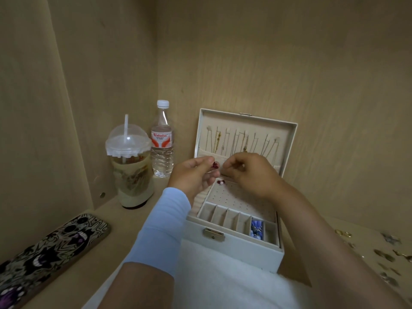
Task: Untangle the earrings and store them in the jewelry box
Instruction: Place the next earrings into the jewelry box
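Jewelry box [234, 248] open: necklaces [238, 141] in the lid, blue bits [256, 228] in a front slot. Left hand [191, 175] and right hand [252, 172] pinch the earrings [215, 165], which dangle downward.

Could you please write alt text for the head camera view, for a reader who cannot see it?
Over an open white jewelry box, the left hand pinches a small dark red earring while the right hand, fingers curled, is held beside it. A lidded drink cup, water bottle and phone sit to the left; loose jewelry lies right.
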